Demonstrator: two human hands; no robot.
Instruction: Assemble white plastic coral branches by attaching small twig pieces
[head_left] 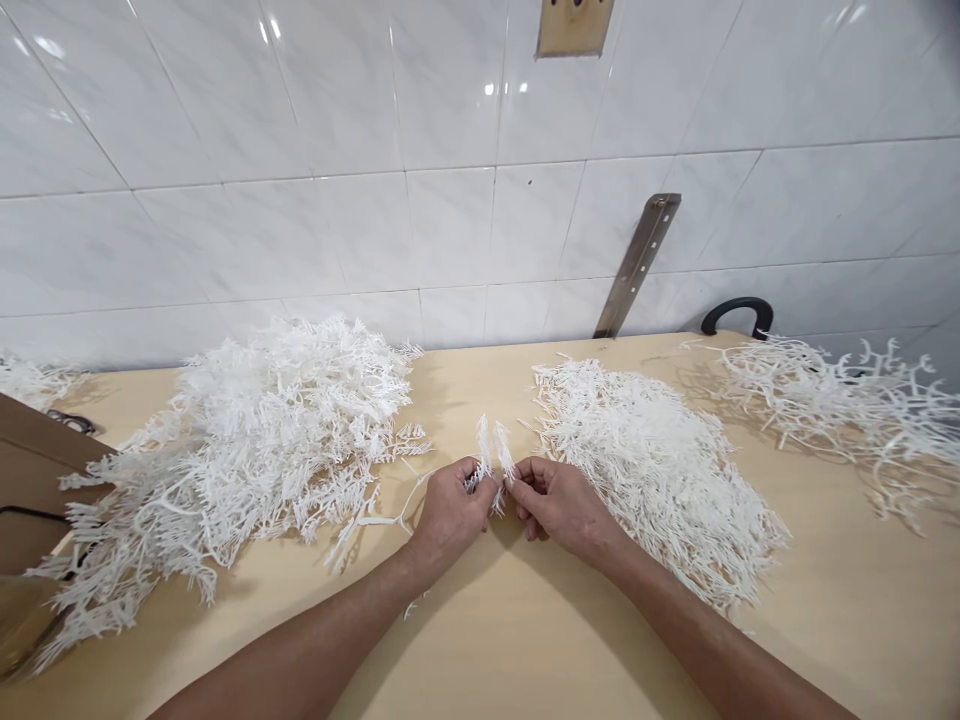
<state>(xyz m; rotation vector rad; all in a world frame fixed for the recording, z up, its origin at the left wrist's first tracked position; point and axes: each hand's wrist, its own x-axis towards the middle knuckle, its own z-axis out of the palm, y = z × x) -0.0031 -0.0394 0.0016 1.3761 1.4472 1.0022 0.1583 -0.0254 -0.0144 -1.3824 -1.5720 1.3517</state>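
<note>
My left hand (452, 508) is closed around a white artificial sprig (484, 445), whose feathery tip stands up above the fingers. A thin forked white stem (405, 512) reaches out to the left beside this hand. Close by, my right hand (561, 508) pinches a second white frond (503, 450) between thumb and forefinger. The two sets of fingertips almost meet, and I cannot tell whether both fronds belong to one piece. To the left rises a large heap of feathery white sprigs (277, 430). A heap of small white pieces (652, 460) lies just right of my right hand.
Bare branching white stems (847, 400) lie at the far right of the wooden table (517, 640). Behind them is a black curved handle (739, 312). A metal strip (639, 265) leans on the tiled wall (450, 230). A brown box (45, 470) stands at the left edge.
</note>
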